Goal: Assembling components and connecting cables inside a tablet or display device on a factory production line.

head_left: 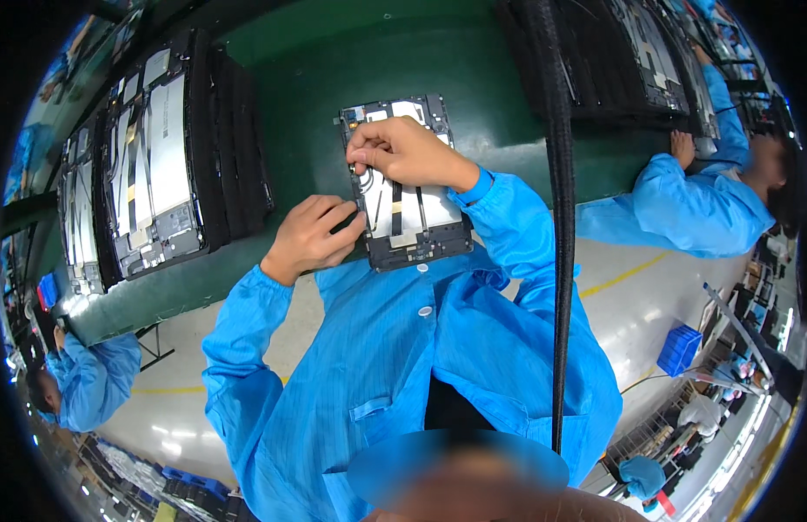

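Observation:
An opened tablet (408, 228) with silver battery plates, black flat cables and a dark frame lies at the near edge of the green bench, in front of my body. My right hand (412, 152) reaches over its upper part, thumb and fingertips pinched together at the left edge. Whatever sits in that pinch is too small to make out. Beside the lower left edge, my left hand (314, 233) is curled, its fingertips gripping the tablet's side. A blue band circles my right wrist.
Stacks of similar opened tablets (164, 143) in black trays stand on the green bench (308, 52) to the left, and more trays (651, 65) stand at the far right. A black strap (560, 217) hangs at right. Co-workers in blue sit on both sides; a blue crate (679, 350) is on the floor.

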Demonstrator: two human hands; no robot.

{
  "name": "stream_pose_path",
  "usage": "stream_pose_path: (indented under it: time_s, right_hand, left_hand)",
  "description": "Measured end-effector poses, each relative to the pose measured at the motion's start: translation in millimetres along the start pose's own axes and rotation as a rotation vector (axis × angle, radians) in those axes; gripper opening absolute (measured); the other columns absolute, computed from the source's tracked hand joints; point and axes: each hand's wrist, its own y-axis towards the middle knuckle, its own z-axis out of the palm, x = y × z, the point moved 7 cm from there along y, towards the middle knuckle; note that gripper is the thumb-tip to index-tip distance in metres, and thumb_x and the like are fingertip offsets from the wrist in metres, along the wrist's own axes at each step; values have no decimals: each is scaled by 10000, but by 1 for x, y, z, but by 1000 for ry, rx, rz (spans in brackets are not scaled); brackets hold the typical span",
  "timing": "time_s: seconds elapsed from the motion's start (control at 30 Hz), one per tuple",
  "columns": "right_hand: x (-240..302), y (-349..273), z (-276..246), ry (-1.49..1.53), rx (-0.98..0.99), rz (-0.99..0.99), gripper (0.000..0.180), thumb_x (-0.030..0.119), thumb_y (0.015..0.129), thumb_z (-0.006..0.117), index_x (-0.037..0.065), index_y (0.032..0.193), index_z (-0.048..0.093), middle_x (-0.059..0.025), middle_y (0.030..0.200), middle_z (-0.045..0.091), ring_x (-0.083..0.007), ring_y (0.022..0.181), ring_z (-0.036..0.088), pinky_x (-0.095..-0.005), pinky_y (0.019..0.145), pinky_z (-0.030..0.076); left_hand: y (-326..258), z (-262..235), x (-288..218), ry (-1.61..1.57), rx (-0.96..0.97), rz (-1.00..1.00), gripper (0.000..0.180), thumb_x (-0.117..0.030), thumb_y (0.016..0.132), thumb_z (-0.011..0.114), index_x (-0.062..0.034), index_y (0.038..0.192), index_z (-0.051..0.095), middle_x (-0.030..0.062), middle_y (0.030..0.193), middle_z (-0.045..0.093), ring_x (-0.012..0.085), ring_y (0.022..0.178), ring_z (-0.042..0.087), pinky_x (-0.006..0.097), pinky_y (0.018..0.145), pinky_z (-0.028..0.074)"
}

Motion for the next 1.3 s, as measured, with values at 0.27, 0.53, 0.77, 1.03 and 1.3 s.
stream_pose_path:
  time_s: [0.27,0.53,0.77,1.03,1.3]
  right_hand:
    - [0,2,-1,-103,-12,-18,167,113,1113,735,-39,1149,791,-104,1009,832,-148,943,766,-321,856,600]
    - [-3,2,0,-103,-4,-3,169,128,1109,750,-32,1139,794,-107,1024,834,-147,940,767,-320,839,596]
    - [-1,1,-1,-112,-10,-37,157,137,1104,763,-15,1125,799,-93,993,825,-132,886,738,-321,789,576]
    - [-5,1,-1,-129,5,-60,165,158,1097,779,-6,1110,799,-73,936,800,-128,840,706,-321,746,550]
    - [-1,0,-1,-105,9,-45,164,156,1095,780,-6,1088,800,-61,862,760,-105,711,666,-310,650,515]
  left_hand:
    - [2,3,14,80,-37,-80,444,-143,768,866,-122,1205,791,68,1185,747,284,1086,728,428,898,628]
    - [5,0,13,114,-51,-92,438,-144,783,857,-115,1216,800,73,1197,759,290,1072,732,430,906,632]
    - [5,0,14,126,-18,-92,451,-158,798,857,-79,1239,805,91,1226,769,294,1076,735,440,927,639]
    - [0,2,11,150,-37,-112,499,-152,803,848,-60,1292,814,116,1275,780,317,1114,738,472,984,648]
    - [2,3,13,187,-30,-131,485,-150,784,865,-74,1261,824,94,1254,782,315,1106,736,455,932,635]
